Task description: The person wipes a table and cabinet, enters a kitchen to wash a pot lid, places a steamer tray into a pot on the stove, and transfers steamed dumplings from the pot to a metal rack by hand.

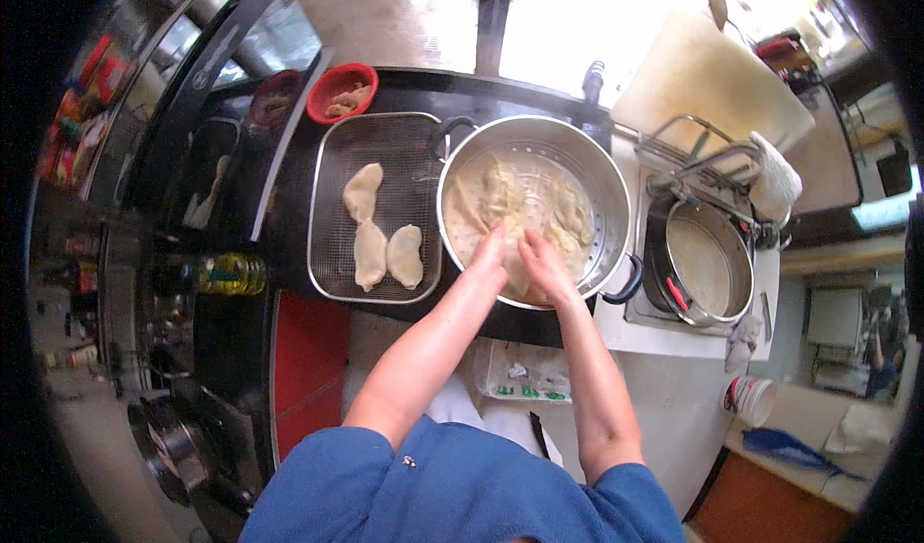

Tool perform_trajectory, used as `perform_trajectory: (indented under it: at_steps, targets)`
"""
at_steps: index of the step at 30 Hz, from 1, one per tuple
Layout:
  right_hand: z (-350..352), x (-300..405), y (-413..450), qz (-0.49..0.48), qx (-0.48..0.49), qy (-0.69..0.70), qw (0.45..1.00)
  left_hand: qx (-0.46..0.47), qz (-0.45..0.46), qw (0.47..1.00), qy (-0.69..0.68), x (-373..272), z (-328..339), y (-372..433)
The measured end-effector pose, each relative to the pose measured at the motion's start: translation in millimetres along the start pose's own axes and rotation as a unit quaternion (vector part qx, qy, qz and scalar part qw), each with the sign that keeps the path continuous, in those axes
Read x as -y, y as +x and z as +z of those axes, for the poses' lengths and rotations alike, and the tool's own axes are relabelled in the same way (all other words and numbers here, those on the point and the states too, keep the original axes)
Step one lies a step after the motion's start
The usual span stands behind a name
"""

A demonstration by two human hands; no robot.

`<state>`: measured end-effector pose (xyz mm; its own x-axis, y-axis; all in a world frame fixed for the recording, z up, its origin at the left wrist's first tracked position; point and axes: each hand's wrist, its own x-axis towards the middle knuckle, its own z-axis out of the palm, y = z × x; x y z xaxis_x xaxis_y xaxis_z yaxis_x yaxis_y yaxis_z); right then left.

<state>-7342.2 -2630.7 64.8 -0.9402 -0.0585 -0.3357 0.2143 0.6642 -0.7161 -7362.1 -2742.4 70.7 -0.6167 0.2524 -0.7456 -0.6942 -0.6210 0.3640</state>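
Observation:
A wide metal steamer pot (617,182) with dark handles stands in front of me, its perforated inside lined with a pale sheet (465,214). Inside lie several pleated dumplings, among them one at the upper middle (499,185) and one at the right (569,200). Both my left hand (491,254) and my right hand (541,258) reach down into the pot, side by side, fingertips close together. They meet at a pale dumpling (513,224) between them; whether the fingers grip it is hidden. Left of the pot, a wire-mesh basket (393,203) holds three smooth dumplings (369,254).
A red bowl (364,102) with food pieces stands behind the basket. At right, a second pot (743,268) sits in the sink area beside a rack with a white towel (776,182). A large board (715,88) leans behind it. Below the counter is a clear plastic container (527,377).

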Motion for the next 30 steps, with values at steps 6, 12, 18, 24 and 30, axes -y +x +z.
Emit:
perform_trajectory:
  at_steps: [6, 12, 18, 24, 30]
  targets:
    - [-13, -11, -4, 0.042, 0.094, 0.685, 0.721, 0.035, 0.319, 0.819, 0.475, -3, 31, -67]
    - [-6, 148, -2, -0.062, 0.227, 0.656, 0.717, -0.141, 0.600, 0.693, 0.374, -123, -43, -161]
    - [123, 169, 87, -0.003, 0.154, 0.696, 0.701, -0.072, 0.289, 0.948, 0.108, -151, -135, -85]
    - [182, 142, 134, 0.035, -0.014, 0.588, 0.808, -0.092, 0.252, 0.954, 0.137, -154, -170, -25]
    - [77, 227, 28, -0.308, -0.130, 0.274, 0.902, -0.052, 0.413, 0.907, 0.064, -188, -162, -109]
